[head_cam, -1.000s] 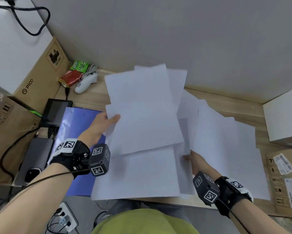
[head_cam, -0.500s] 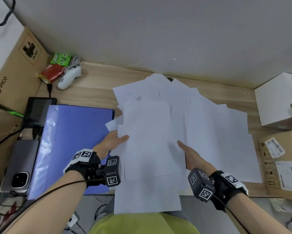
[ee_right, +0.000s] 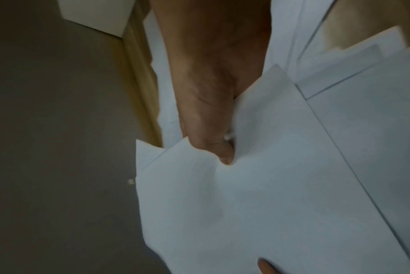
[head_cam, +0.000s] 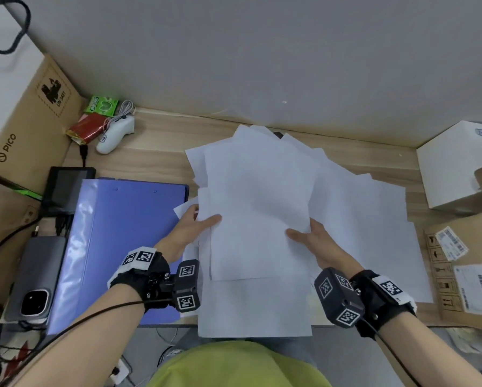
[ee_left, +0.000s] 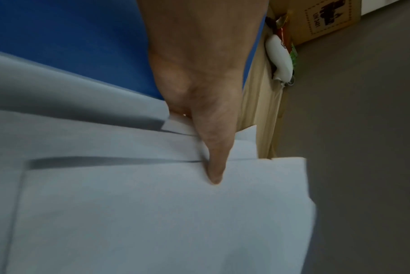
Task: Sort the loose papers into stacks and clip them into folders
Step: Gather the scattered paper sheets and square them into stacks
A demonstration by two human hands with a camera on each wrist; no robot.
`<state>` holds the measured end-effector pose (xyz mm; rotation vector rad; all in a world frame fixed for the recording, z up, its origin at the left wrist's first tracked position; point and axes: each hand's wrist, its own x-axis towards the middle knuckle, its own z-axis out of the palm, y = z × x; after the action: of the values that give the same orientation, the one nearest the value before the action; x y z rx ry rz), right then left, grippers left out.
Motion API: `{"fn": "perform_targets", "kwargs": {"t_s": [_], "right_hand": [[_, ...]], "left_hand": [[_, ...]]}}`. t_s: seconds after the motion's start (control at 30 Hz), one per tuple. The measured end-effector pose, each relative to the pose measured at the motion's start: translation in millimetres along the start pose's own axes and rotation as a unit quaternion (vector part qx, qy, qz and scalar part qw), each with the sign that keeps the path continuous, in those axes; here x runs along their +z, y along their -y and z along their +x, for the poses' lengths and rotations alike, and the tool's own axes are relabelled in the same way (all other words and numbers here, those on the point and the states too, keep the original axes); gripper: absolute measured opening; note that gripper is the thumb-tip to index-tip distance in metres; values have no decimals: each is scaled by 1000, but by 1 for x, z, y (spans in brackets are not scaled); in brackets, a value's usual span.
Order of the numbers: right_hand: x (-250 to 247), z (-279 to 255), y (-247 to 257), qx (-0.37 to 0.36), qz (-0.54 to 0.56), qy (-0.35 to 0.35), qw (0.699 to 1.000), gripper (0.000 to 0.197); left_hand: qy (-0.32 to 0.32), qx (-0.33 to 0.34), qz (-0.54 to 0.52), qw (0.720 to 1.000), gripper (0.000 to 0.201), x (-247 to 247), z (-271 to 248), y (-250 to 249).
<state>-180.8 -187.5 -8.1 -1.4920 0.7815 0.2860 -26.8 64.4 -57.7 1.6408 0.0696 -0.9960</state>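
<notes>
**A:** White sheets [head_cam: 258,227] were held off the desk from both sides. Left hand [head_cam: 191,229]: thumb laid flat on top of the bundle's left edge, fingers hidden underneath, so a pinch was judged, not fully seen. Right hand [head_cam: 316,241]: thumb pressed on the right edge, fingers tucked under.

**B:** Edges squared?

**A:** No. Sheets were fanned, corners offset. One sheet [head_cam: 255,305] was left overhanging the near desk edge, and it could be dragged off if the bundle were swept back.

**B:** Slip risk?

**A:** Judged real. Only the edges were gripped; an inner sheet could be shed if either thumb were eased. Creasing was likely where the right thumb dented the paper.

**B:** Folder?

**A:** Blue folder [head_cam: 128,244] was lying closed, left of the bundle, just beside the left hand. Clip not seen.

**B:** Further back?

**A:** More loose papers [head_cam: 368,219] were spread right and behind, well apart from the folder. Mixing could be caused if the bundle were set down on them.
</notes>
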Motion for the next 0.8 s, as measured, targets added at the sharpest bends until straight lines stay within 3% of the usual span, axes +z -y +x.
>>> {"fn": "perform_targets", "kwargs": {"t_s": [0.1,0.23,0.33,0.47,0.6,0.67,0.77,0.8], "right_hand": [[-9,-11,33,-61,14,-31,998,27],[-16,-27,77,-151,66,-73,984,21],[-18,-35,95,-193,100,-84,973,20],[-17,-26,80,-150,56,-73,985,33],[-6,-12,63,-93,-1,-162,982,18],[-3,-10,68,-107,1,-192,976,21],[-5,-17,87,-164,19,-210,964,43],[-6,-21,94,-183,29,-203,962,40]], "left_hand": [[45,61,-35,997,62,7,-3,-37],[3,173,-65,983,32,23,-19,-100],[0,235,-89,968,26,25,-26,-128],[-2,216,-1,976,47,15,-15,-120],[-24,190,57,980,37,16,-9,-103],[-57,212,46,974,29,20,-13,-110],[-73,274,29,959,20,22,-24,-132],[-70,290,24,954,19,21,-27,-138]]}}
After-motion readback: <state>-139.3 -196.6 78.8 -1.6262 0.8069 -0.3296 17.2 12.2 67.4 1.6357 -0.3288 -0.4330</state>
